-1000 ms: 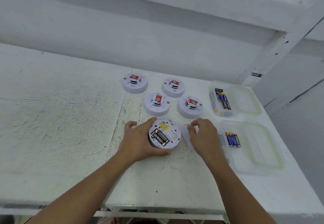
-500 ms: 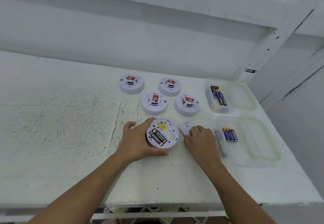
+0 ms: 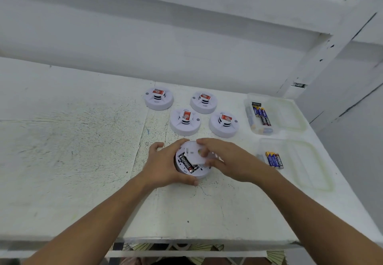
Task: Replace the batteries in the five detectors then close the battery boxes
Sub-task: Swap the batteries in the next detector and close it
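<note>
Just left of the nearer clear plastic tub [image 3: 306, 184], the left hand [image 3: 165, 166] is clasping the overturned round white plastic detector [image 3: 200, 173] while the fingers of the right hand [image 3: 232, 161] are pinching its white cover [image 3: 194, 152] over it. Closing seems underway; the cover is needing alignment, then pressing flush.

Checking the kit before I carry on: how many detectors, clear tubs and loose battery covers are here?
detectors: 5, one in the left hand
tubs: 2
cover: 1, in the right hand
total: 8
</note>
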